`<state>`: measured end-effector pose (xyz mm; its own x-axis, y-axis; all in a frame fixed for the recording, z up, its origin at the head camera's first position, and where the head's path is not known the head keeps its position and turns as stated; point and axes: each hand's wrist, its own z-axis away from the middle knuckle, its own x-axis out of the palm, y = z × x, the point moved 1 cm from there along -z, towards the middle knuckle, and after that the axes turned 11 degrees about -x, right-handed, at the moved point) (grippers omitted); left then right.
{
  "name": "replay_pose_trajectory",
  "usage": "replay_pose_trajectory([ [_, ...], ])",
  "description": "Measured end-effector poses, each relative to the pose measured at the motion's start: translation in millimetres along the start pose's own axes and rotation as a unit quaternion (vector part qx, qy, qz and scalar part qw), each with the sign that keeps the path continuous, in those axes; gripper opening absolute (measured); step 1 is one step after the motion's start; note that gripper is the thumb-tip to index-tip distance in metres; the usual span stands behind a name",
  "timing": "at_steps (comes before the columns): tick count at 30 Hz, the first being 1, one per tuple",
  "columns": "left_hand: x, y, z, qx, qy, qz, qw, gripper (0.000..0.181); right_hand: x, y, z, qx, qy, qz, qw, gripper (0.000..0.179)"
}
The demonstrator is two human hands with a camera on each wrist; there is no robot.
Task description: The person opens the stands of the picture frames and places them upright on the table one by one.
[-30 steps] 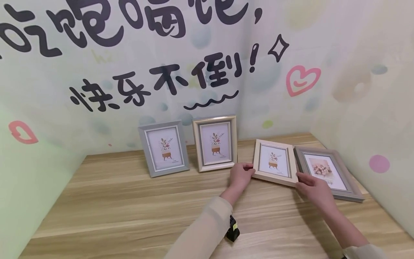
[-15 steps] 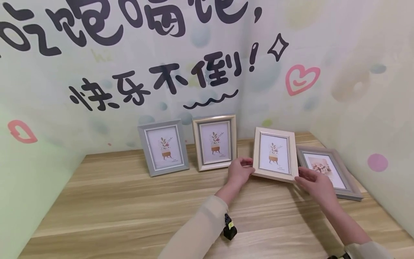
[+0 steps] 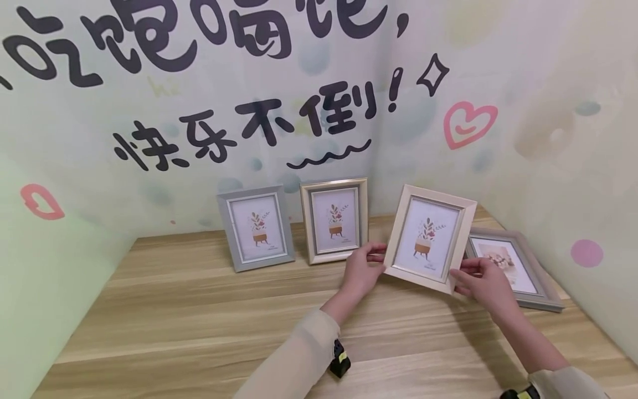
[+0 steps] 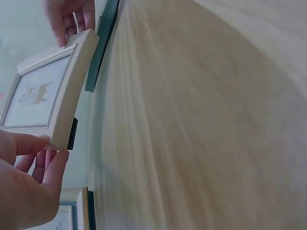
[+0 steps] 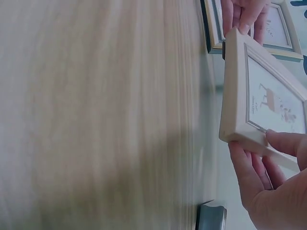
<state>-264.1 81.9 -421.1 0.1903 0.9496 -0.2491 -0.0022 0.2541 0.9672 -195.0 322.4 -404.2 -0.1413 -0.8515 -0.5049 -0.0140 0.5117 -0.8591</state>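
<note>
A cream picture frame (image 3: 466, 233) with a potted-plant print is held up at a tilt between both hands. My left hand (image 3: 363, 270) pinches its lower left corner, thumb on the front and fingers at the edge, as the left wrist view shows. At the lower right corner my right hand (image 3: 485, 285) grips the other side, its thumb over the front in the right wrist view. Part of a black piece shows behind the cream frame in the left wrist view. Right of it, a grey-brown frame (image 3: 540, 288) with a pink flower print lies flat, partly covered by the right hand.
Left of the hands, a gold-edged frame (image 3: 364, 221) and a grey-blue frame (image 3: 226, 233) stand upright on the wooden table (image 3: 199, 332). Behind them is a printed cloth wall (image 3: 319, 160) with black lettering. Another wall (image 3: 573, 183) closes the right side.
The cream picture frame has been raised from lying low on the table to a more upright tilt and turned slightly clockwise. Both hands keep hold of its lower corners.
</note>
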Motion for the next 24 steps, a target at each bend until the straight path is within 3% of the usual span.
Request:
replay_pose_trajectory([
  [7, -7.0, -6.6, 2.4, 0.026, 0.006, -0.007, 0.9996, 0.047, 7, -5, 0.8, -0.024, 0.0, 0.013, 0.9996, 0.044],
  [16, -17.9, -10.2, 11.6, 0.036, 0.003, 0.012, 0.9993, 0.05, 13, -12, -2.1, -0.063, 0.0, 0.071, 0.9955, 0.054],
  [24, -29.1, -11.3, 23.3, 0.014, 0.0, 0.031, 0.9994, 0.037, 22, -11, -2.9, -0.089, -0.009, 0.096, 0.9914, 0.044],
])
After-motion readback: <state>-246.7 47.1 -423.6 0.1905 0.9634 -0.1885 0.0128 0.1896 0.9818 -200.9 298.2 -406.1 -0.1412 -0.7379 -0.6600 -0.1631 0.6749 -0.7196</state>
